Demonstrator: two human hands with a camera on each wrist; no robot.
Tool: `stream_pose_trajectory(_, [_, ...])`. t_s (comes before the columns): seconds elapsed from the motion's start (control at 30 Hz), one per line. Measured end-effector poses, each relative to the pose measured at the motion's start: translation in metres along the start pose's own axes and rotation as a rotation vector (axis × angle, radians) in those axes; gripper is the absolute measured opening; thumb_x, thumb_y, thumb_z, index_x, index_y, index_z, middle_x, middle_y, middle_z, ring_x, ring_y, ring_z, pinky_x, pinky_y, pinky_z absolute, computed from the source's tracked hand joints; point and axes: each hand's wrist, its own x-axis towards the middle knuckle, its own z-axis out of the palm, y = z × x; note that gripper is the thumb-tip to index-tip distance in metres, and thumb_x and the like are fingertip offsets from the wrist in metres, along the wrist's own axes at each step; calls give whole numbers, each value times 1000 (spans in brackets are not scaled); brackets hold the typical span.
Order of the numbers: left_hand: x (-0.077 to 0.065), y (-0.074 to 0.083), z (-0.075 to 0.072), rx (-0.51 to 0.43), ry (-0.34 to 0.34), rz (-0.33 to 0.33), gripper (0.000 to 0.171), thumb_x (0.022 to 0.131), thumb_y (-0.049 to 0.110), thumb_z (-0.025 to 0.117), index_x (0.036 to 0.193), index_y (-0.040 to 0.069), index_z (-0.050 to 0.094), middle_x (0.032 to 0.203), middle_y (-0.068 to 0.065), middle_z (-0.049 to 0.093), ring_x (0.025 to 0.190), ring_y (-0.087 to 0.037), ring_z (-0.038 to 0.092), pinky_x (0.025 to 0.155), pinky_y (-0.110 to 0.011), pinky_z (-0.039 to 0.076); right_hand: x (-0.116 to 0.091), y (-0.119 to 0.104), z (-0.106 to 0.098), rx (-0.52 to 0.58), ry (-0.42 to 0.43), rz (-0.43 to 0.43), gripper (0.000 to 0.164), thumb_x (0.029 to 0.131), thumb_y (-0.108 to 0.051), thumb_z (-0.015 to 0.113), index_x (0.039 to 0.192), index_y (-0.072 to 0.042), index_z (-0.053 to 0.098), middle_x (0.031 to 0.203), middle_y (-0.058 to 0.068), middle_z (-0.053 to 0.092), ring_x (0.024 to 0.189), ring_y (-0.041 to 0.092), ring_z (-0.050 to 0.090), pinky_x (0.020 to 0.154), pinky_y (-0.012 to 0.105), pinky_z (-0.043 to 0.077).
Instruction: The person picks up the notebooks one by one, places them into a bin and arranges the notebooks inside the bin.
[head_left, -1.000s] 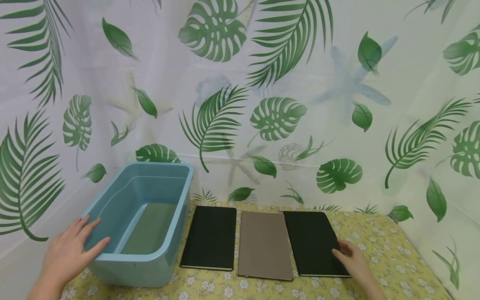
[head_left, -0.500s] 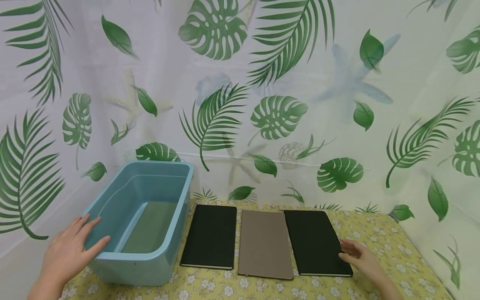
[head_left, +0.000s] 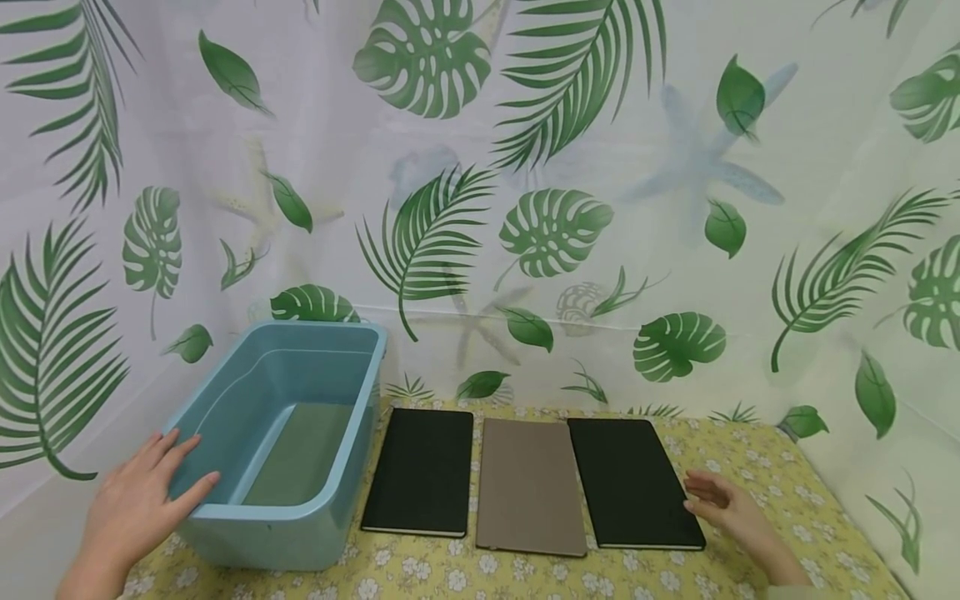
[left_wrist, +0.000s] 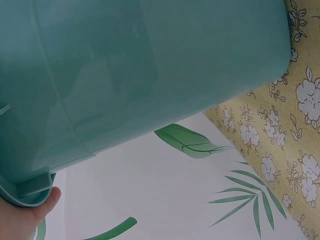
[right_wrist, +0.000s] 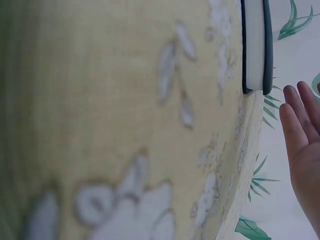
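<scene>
My left hand (head_left: 142, 500) rests on the near left corner of a light blue plastic bin (head_left: 356, 425), its fingers over the rim and thumb spread along the front. In the left wrist view, the bin's outer wall (left_wrist: 150, 65) fills most of the picture, with a bit of the hand (left_wrist: 22, 220) at its rim. To the bin's right lie a black notebook (head_left: 420, 472), a taupe notebook (head_left: 530, 487) and another black notebook (head_left: 636, 483), side by side and closed. Just right of that last notebook, my right hand (head_left: 731, 512) hovers with fingers loosely bent, holding nothing.
A yellow floral cloth (head_left: 780, 492) covers the table. White curtain with green leaf prints (head_left: 555, 233) hangs behind and along both sides. Inside the bin, its flat greenish floor (head_left: 303, 454) shows.
My right hand has drawn back to the right, off the right black notebook's edge. The left hand, bin and notebooks stay where they were.
</scene>
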Motion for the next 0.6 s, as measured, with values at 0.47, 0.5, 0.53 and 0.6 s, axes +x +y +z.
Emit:
stream_pose_trajectory(0.47, [0,0,-1,-9,-17,-11,72,84,56,45,124,-3,46,127,-32,35,119,-46,27,79,-66,26,11,4,-4,-98,26,26,66,86,-26,59,132,11,29,125,32,39,108,39,46,82,42,45])
stream_pose_trajectory(0.5, [0,1,-1,-9,-16,-10,71,84,56,45,124,-3,46,127,-32,36,119,-46,27,79,-66,27,12,5,-4,-103,25,33,67,86,-27,59,132,11,29,125,32,39,109,40,45,82,42,45])
stream_pose_trajectory(0.53, [0,1,-1,-11,-13,-10,71,84,56,45,124,-3,46,127,-32,36,119,-46,27,79,-66,27,13,6,-4,-110,26,39,67,85,-27,59,132,11,29,125,32,39,109,41,45,82,43,45])
stream_pose_trajectory(0.6, [0,1,-2,-13,-13,-10,71,84,56,45,124,-3,46,127,-32,35,119,-46,27,79,-66,26,14,6,-4,-116,23,49,68,85,-28,59,132,11,29,124,32,39,109,41,44,81,43,45])
